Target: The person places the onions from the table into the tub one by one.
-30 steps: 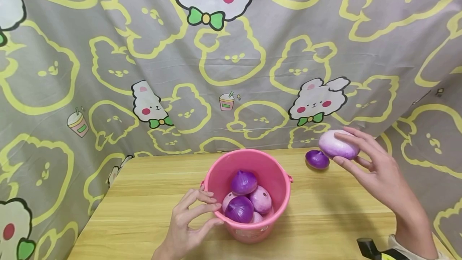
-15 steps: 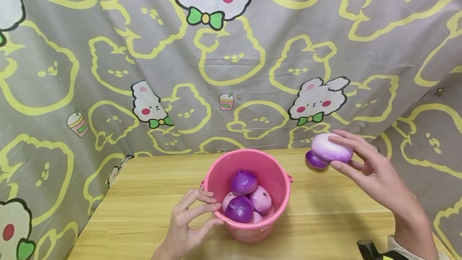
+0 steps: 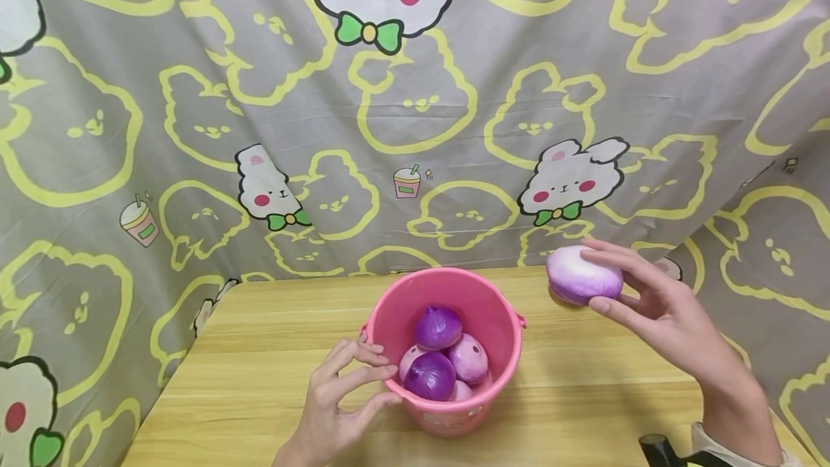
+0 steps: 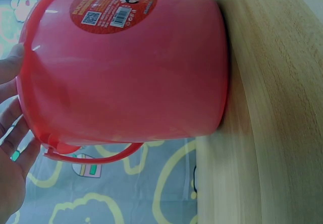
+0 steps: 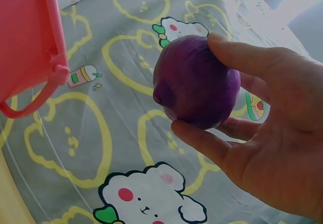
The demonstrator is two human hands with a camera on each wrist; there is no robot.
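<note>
A pink bucket (image 3: pixel 447 409) stands on the table with several purple onions (image 3: pixel 431 376) inside, some dark with pointed tips, others pale. My left hand (image 3: pixel 340 398) holds the bucket's near left rim with thumb and fingertips; the left wrist view shows this hand (image 4: pixel 12 133) at the rim too. Right of the bucket, my right hand (image 3: pixel 668 316) grips an onion (image 3: pixel 583 276) between thumb and fingers. From the head its pale side shows; in the right wrist view the same onion (image 5: pixel 197 82) is dark purple with its tip pointing left. It hides the spot where another dark onion lay.
The wooden table (image 3: pixel 259 359) extends around the bucket. A patterned grey curtain (image 3: pixel 324 128) hangs right behind it. The bucket's handle (image 4: pixel 96 160) hangs down its side. A black and yellow object (image 3: pixel 658 445) shows near the right forearm.
My right hand has moved left and slightly down with its onion, covering the dark onion seen earlier on the table. My left hand and the bucket have stayed put.
</note>
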